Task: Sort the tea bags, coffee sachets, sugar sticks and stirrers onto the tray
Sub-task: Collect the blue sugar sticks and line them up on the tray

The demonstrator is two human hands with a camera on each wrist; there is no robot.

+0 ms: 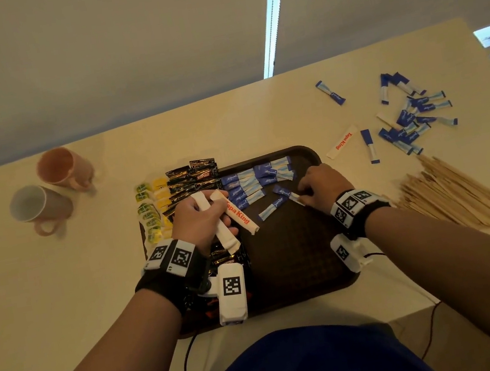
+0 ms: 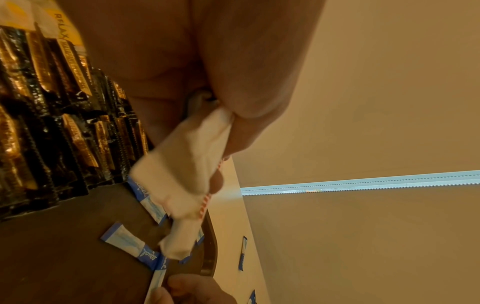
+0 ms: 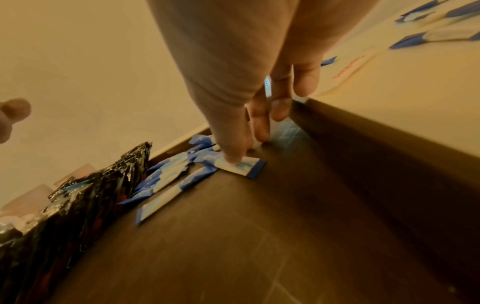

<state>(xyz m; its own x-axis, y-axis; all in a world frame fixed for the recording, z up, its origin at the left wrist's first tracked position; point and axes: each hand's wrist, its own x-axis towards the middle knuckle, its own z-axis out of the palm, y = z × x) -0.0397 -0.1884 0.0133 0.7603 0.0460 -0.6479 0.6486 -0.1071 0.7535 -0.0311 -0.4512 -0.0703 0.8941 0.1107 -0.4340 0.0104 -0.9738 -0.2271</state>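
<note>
- Step in hand, as judged: placing a blue sugar stick (image 1: 283, 192) into the blue group on the tray (image 1: 303, 156).
- Right hand (image 1: 324, 187): fingers curled down onto the tray floor. In the right wrist view the thumb presses the pale end of a blue stick (image 3: 242, 167) flat against the tray. Whether the other fingers pinch it cannot be told.
- Left hand (image 1: 202, 221): grip closed around a small bundle of white paper sticks (image 1: 226, 220), one printed in red. It is held just above the coffee sachets.
- To do the step well: slide the pressed stick toward the blue row (image 1: 252, 181) and turn it parallel to its neighbours before lifting the fingers. The sticks look light, so a sharp release may skew them.
- Keep the left bundle clear of the sorted rows until a free strip of tray is chosen for it.
- Tray contents, left to right: green and yellow tea bags (image 1: 153, 209), black coffee sachets (image 1: 193, 179), blue sugar sticks. The near right part holds only two loose blue sticks.
- Not yet on the tray: a scatter of blue sticks (image 1: 412, 117), one white stick (image 1: 342, 141) and the wooden stirrers (image 1: 450, 194), all on the desk (image 1: 93, 289) to the right.
- Two mugs (image 1: 52, 190) lie on the desk, well apart to the left.
</note>
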